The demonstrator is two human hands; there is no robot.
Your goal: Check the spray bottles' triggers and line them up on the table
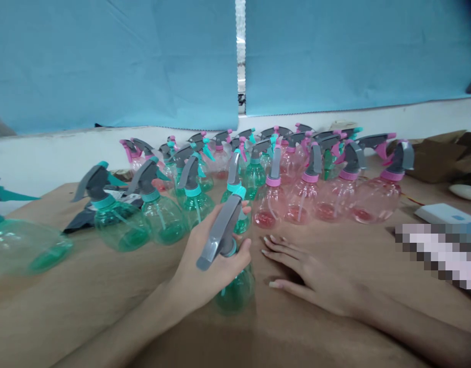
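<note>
one green bottle (235, 294) stands upright near the table's (86, 296) front edge, sprayer (220, 232) slanting down-left. the left hand (207, 263) is closed round its neck; the right hand (312, 273) lies flat, fingers spread, just right of it.

Four pink spray bottles (375, 202) are counted in the front row on the table (86, 286), with five green spray bottles (120, 227) beside them. A sixth green bottle (235, 294) is held in the left hand (205, 266). The bottles crowded behind overlap too much to be counted. One white box (442, 212) is seen.
</note>
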